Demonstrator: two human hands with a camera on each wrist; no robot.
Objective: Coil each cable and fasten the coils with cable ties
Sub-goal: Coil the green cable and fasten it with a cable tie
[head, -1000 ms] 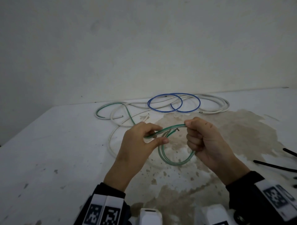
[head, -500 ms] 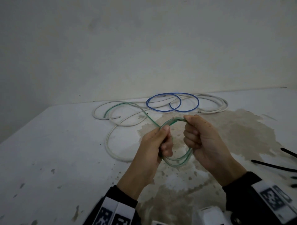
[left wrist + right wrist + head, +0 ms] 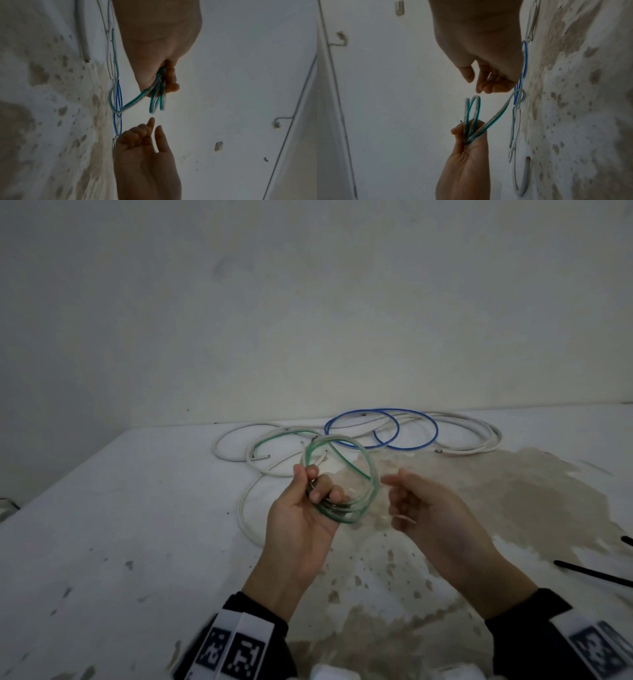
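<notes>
Above the table [image 3: 102, 508], left hand [image 3: 301, 522] grips the upright green coil [image 3: 371, 474]; right hand [image 3: 428, 508] fingers loose, empty.

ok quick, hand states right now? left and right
Left hand: grips the green cable coil.
Right hand: open, fingers relaxed, holding nothing, beside the coil.

Bare table [image 3: 102, 525] fills the lower left of the head view. Cables [image 3: 462, 436] clutter the far centre, black ties [image 3: 592, 573] block the right edge, and a wall [image 3: 308, 302] closes the top.
</notes>
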